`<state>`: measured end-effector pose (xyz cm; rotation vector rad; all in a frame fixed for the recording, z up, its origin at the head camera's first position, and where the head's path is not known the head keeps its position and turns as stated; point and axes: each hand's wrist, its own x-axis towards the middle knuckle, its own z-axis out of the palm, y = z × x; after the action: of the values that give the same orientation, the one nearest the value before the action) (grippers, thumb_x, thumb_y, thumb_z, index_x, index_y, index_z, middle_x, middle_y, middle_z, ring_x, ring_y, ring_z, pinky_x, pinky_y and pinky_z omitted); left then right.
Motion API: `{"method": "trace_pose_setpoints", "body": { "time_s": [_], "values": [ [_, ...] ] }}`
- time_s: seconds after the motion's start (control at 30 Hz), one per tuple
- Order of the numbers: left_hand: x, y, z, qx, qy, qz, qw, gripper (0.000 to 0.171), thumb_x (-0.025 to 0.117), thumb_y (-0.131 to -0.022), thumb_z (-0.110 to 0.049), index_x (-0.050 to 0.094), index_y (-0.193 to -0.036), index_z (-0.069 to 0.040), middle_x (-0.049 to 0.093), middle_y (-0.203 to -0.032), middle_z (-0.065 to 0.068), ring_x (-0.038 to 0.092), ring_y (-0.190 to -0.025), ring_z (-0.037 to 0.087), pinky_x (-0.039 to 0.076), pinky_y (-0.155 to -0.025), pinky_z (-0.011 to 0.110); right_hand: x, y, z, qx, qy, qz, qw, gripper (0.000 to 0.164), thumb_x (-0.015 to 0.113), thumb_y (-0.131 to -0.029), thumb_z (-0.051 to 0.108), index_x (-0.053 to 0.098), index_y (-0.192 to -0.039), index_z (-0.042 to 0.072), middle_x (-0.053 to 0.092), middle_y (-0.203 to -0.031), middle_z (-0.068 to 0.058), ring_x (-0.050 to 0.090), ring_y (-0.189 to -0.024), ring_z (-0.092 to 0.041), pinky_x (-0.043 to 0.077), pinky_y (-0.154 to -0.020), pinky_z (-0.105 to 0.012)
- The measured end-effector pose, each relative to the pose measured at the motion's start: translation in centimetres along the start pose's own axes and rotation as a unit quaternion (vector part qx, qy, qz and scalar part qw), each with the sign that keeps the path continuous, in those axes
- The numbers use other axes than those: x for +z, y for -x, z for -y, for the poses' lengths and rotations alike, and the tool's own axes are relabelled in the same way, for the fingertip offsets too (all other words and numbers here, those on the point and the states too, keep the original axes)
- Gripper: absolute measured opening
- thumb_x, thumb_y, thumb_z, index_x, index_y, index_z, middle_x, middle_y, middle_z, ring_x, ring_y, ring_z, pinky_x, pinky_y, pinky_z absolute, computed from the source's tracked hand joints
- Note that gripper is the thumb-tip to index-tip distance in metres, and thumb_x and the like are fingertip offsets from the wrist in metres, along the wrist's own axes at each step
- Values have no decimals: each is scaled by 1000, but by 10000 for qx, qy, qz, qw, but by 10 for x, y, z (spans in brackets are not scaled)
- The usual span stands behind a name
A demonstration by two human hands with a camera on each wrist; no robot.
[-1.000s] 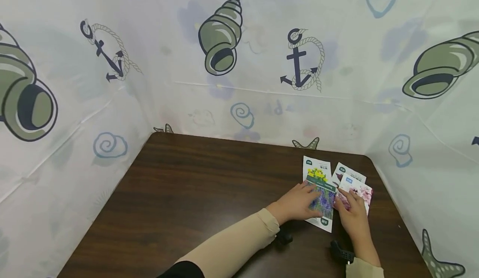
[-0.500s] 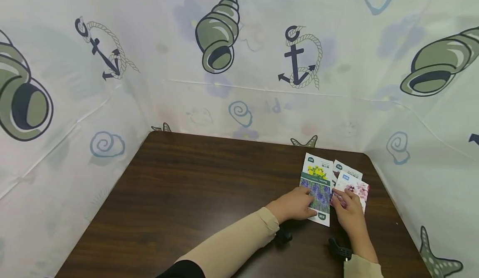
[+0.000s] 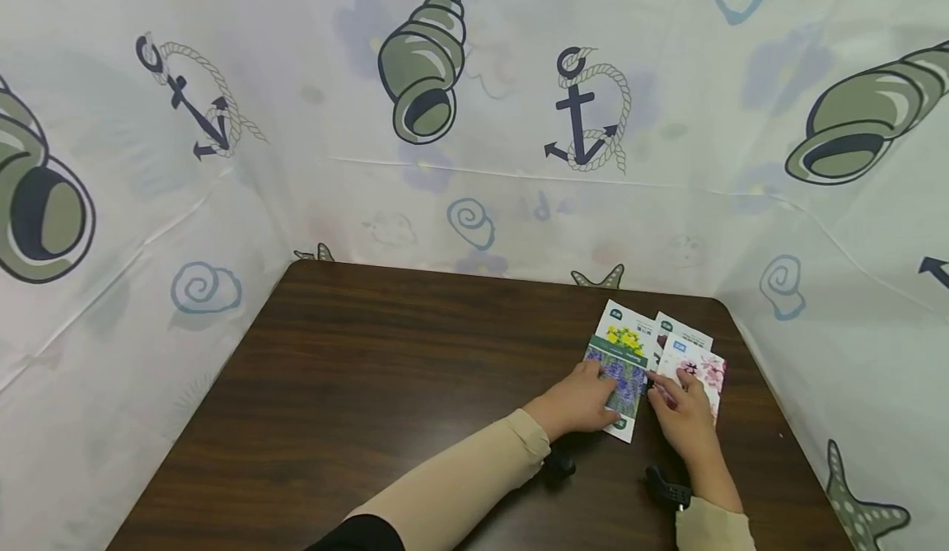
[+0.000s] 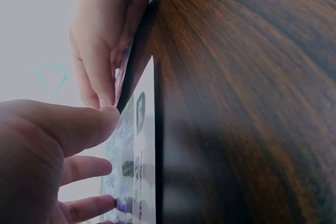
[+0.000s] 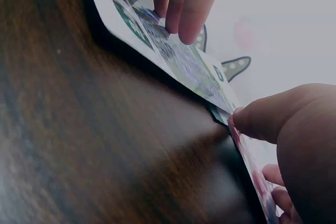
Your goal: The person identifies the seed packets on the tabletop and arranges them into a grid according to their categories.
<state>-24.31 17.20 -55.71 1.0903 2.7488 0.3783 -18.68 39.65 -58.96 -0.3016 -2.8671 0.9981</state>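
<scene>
A flat seed packet with purple flowers and a green band overlaps one with yellow flowers. My left hand lies at their left side, its fingertips pressing on the purple picture and its thumb near the lower end. To the right, my right hand touches a pink-flowered packet with extended fingers. Its thumb is at the edge between the two groups. Behind the pink packet another white packet shows only its upper part. All the packets lie fanned out on the table.
The dark wood-grain table stretches away on the left. A light curtain printed with shells and anchors encloses its back and sides. Black camera mounts sit under both wrists.
The purple and yellow packets have turned clockwise, their lower ends shifting left and lining up more closely. Both hands have shifted slightly left, and the left fingers have drawn back toward the packets' left edge.
</scene>
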Motion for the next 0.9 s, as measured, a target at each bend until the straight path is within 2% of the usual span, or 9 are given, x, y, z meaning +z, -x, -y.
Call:
{"method": "trace_pose_setpoints", "body": {
  "time_s": [0.37,0.53,0.7,0.9],
  "values": [
    [0,4,8,-66,-293,-249,9992,61,76,-99,-55,66,-150,-23,52,-158,11,51,-144,21,51,-115,29,2,1,2,-167,116,-183,9996,44,64,-110,25,63,-152,10,27,-170,-38,28,-154,-66,25,-124,-80],
    [2,6,12,-57,-417,-252,9988,66,75,-100,-52,61,-153,-16,46,-169,11,44,-159,24,43,-127,33,2,1,2,-150,135,-175,9996,44,63,-110,25,63,-152,10,27,-169,-39,27,-154,-65,25,-124,-80],
    [6,7,15,-35,-260,-139,9996,70,70,-105,-43,50,-160,-5,40,-176,10,34,-166,22,33,-135,35,1,0,2,-103,157,-108,9998,46,63,-111,29,62,-154,11,25,-170,-39,25,-155,-64,25,-124,-80],
    [8,11,22,-268,-32,-84,9996,78,67,-106,-50,42,-167,-8,32,-179,10,29,-168,23,28,-137,38,2,-1,0,-69,203,30,9998,57,69,-107,41,60,-156,12,22,-172,-38,22,-157,-64,23,-125,-80]
  ]
}}
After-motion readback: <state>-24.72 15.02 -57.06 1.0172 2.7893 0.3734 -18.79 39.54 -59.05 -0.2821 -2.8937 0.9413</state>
